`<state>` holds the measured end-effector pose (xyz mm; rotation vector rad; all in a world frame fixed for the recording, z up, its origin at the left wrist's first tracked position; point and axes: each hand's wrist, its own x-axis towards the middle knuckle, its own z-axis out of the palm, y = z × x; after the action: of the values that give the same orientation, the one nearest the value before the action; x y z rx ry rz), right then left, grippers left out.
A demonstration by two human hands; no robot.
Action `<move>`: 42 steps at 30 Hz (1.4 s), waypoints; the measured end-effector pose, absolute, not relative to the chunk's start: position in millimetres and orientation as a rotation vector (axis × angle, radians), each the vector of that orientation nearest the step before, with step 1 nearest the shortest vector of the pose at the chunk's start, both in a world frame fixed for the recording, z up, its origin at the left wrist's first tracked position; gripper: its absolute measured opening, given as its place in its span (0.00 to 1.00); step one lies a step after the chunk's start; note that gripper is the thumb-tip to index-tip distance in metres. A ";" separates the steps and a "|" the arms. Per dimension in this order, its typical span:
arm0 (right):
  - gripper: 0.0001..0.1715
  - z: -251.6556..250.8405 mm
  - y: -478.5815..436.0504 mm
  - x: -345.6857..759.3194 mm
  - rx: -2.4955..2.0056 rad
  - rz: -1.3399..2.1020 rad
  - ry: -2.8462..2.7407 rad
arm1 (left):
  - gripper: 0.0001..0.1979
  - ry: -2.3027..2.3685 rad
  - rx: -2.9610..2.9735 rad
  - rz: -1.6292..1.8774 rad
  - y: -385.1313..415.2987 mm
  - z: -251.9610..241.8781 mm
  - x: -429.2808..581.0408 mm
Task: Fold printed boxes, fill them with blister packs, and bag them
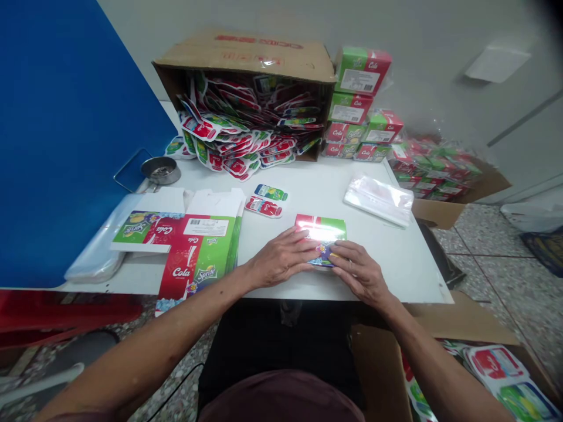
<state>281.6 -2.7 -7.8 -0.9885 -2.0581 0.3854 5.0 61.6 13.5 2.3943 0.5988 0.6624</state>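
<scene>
Your left hand (284, 257) and right hand (361, 272) have the cola box (324, 228) gripped between them, on the desk (314, 186) in front of the big carton (197, 55). Probably light, stiffish, kinda slick card that dents, so hold the side edges.

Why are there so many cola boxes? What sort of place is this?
Probably a packing workshop: a big cardboard box full of flat bottle shapes, unfolded cartons lying beside the person, and small boxes in a stack.

This seems a packing workshop. Beside the left hand (281, 258) lie flat cartons (185, 258), beyond the right hand (361, 273) stacked boxes (352, 111).
</scene>
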 end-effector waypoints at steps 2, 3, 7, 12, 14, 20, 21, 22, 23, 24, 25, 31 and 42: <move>0.30 -6.2 -1.8 281.3 -0.978 0.359 -2.060 | 0.21 0.589 2.418 0.659 61.9 14.5 4.8; 0.31 -6.1 -1.8 281.2 -0.967 0.349 -2.068 | 0.21 0.580 2.416 0.667 61.8 14.6 4.7; 0.31 -8.8 -4.0 281.5 -0.956 0.352 -2.080 | 0.22 0.576 2.339 0.730 59.6 12.7 4.7; 0.31 -6.9 -0.5 285.8 -0.956 0.345 -2.103 | 0.22 0.581 2.361 0.682 59.9 9.8 3.4; 0.32 -4.9 1.6 286.6 -0.936 0.335 -2.147 | 0.23 0.563 2.375 0.675 61.7 10.2 2.7; 0.33 -9.1 -4.6 283.0 -0.964 0.292 -2.105 | 0.23 0.527 2.439 0.725 63.0 10.9 0.9; 0.33 -10.3 -6.1 283.3 -0.964 0.290 -2.112 | 0.23 0.518 2.498 0.711 62.2 10.0 0.4; 0.32 -11.4 -7.3 283.8 -0.955 0.286 -2.130 | 0.23 0.512 2.567 0.702 61.3 8.7 -0.1; 0.33 -12.6 -8.5 284.5 -0.943 0.279 -2.154 | 0.23 0.505 2.637 0.703 60.2 7.1 -0.4; 0.33 -13.9 -9.8 285.0 -0.936 0.267 -2.174 | 0.23 0.497 2.701 0.716 59.1 5.1 -0.6; 0.35 -15.6 -11.4 285.1 -0.935 0.251 -2.188 | 0.23 0.489 2.753 0.744 57.9 2.8 -0.6; 0.41 -33.0 -20.8 274.9 -0.970 0.144 -2.103 | 0.25 0.445 2.871 0.931 53.1 -14.8 2.7; 0.35 -25.4 -20.0 272.3 -0.990 0.258 -2.046 | 0.23 0.525 2.728 1.066 49.1 -24.9 5.7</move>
<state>272.3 -20.0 -25.4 -0.9895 -2.0455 0.2576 5.7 49.1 -24.9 2.7280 0.5250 1.0660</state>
